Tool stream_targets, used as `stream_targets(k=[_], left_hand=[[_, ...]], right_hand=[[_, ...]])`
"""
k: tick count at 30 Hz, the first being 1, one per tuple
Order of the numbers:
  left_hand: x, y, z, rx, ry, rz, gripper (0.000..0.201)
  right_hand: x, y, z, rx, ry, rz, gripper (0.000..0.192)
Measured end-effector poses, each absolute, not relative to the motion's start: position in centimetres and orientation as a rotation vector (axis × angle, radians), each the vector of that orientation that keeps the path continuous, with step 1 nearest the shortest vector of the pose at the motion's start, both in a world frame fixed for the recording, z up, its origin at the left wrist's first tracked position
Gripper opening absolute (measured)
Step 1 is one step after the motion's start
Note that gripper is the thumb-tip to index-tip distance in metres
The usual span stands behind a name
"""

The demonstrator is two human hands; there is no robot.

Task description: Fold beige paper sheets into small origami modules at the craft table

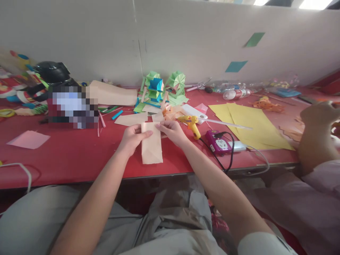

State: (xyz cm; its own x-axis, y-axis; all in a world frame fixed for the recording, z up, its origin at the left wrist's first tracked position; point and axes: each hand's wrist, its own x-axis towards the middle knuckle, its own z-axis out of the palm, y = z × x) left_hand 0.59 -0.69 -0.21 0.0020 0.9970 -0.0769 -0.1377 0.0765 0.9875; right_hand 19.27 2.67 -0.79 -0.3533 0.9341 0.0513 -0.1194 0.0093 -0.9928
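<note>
Red table (66,156) before a white wall: near its front edge, our left hand (132,139) and right hand (172,131) pinch the peach paper strip's (151,147) top, glue gun (191,124) beside.

A white partition wall (186,39) runs the full width behind the bench (66,156), with a vertical seam at about 11 o'clock. Two paper diamonds are stuck to it at 1 o'clock: one green (254,39), one teal (236,66) below it. The bench surface is red with a thin pale front edge. Ceiling lights (313,3) glare at the top right corner.
</note>
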Motion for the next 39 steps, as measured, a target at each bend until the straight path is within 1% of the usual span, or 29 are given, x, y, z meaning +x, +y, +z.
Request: stream_targets(k=[3, 8, 13, 18, 24, 30, 34, 39], left_hand=[[0.67, -0.71, -0.02, 1.037, 1.128, 1.216, 0.054], [0.81, -0.47, 0.07, 1.000, 1.188, 1.305, 0.042], [0.49, -0.10, -0.35, 1.214, 1.326, 1.392, 0.034], [0.33, -0.08, -0.46, 1.284, 1.332, 1.462, 0.033], [0.66, -0.14, -0.27, 1.280, 1.367, 1.565, 0.020], [0.54, -0.02, -0.07, 1.195, 1.267, 1.590, 0.024], [0.44, 0.05, -0.10, 1.160, 1.291, 1.600, 0.025], [0.46, 0.26, -0.65, 1.133, 1.246, 1.443, 0.036]], right_hand=[[19.36, 2.78, -0.88, -0.907, -1.398, 1.507, 0.042], [19.37, 2.90, -0.88, -0.933, -1.423, 1.480, 0.046], [19.34, 2.96, -0.77, -0.949, -1.480, 1.383, 0.048], [19.33, 2.96, -0.76, -0.933, -1.539, 1.333, 0.049], [19.16, 3.01, -0.89, -0.889, -1.559, 1.302, 0.051], [19.12, 2.99, -0.84, -0.889, -1.566, 1.283, 0.053], [19.06, 2.76, -0.63, -0.900, -1.557, 1.277, 0.053], [19.10, 2.86, -0.79, -0.945, -1.514, 1.208, 0.052]])
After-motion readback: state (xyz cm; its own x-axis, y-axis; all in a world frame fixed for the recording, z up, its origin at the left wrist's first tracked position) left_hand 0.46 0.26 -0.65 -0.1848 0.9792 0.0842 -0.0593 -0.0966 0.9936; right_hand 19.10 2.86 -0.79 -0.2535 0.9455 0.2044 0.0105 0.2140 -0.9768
